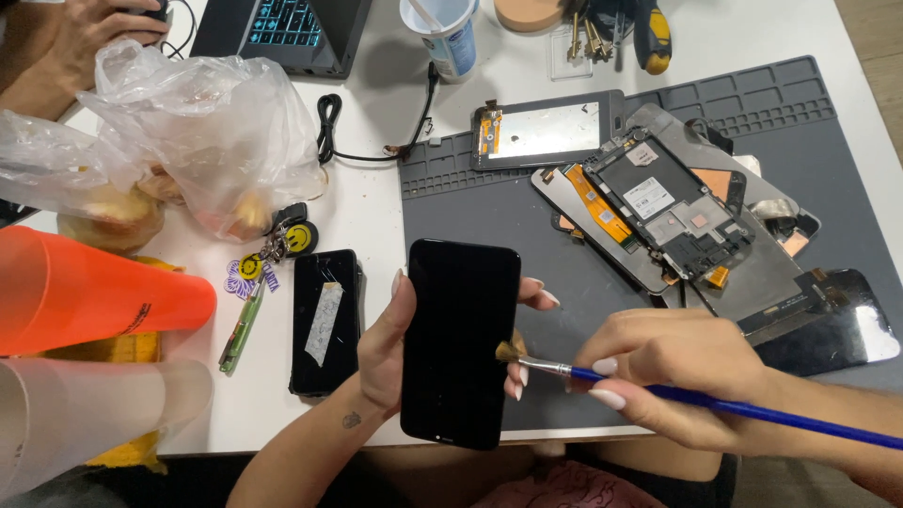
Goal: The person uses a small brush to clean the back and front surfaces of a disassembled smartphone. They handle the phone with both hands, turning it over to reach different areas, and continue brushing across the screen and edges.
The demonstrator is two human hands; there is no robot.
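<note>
Our left hand (400, 343) grips the upright phone (461, 343); our right hand (673, 372) pinches the brush (658, 390), bristles touching its right edge.

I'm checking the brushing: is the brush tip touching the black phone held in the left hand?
Touching. The head view shows the paintbrush bristles pressed against the right edge of the black phone, no gap visible.
</note>
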